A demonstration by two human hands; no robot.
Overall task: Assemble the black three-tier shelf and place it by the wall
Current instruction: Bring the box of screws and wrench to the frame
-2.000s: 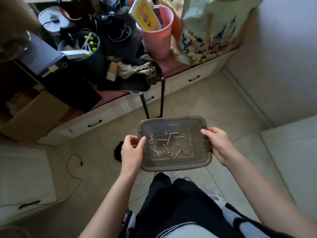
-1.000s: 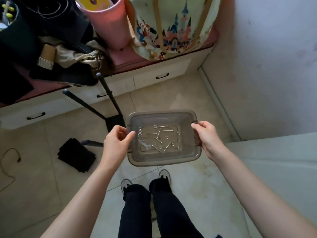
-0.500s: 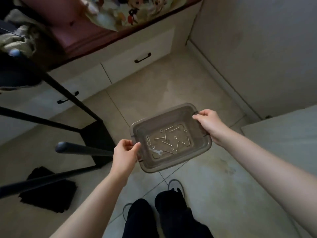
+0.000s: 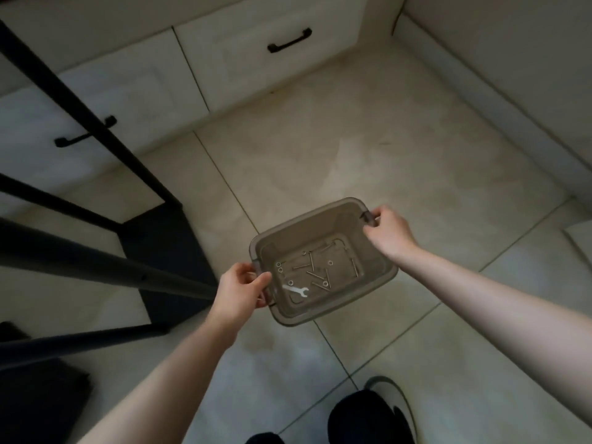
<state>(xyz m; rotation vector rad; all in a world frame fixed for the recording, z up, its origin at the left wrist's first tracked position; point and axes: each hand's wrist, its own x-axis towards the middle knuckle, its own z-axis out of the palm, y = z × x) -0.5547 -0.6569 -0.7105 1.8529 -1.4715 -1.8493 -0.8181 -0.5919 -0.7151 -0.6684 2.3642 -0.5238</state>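
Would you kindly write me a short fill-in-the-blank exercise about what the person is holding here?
1. Both hands hold a translucent plastic ____ by its two ends.
2. The flat white tool lying inside it, among the bolts and washers, is a ____.
3. The left hand grips the end nearest the black shelf ____.

Missing words: bin; wrench; frame

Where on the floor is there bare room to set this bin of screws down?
The widest bare patch is the tiled floor ahead of the bin, bordered by the drawer fronts and the right-hand wall. More bare tile lies under the right hand. Left of the left hand it is crowded: the black shelf frame.
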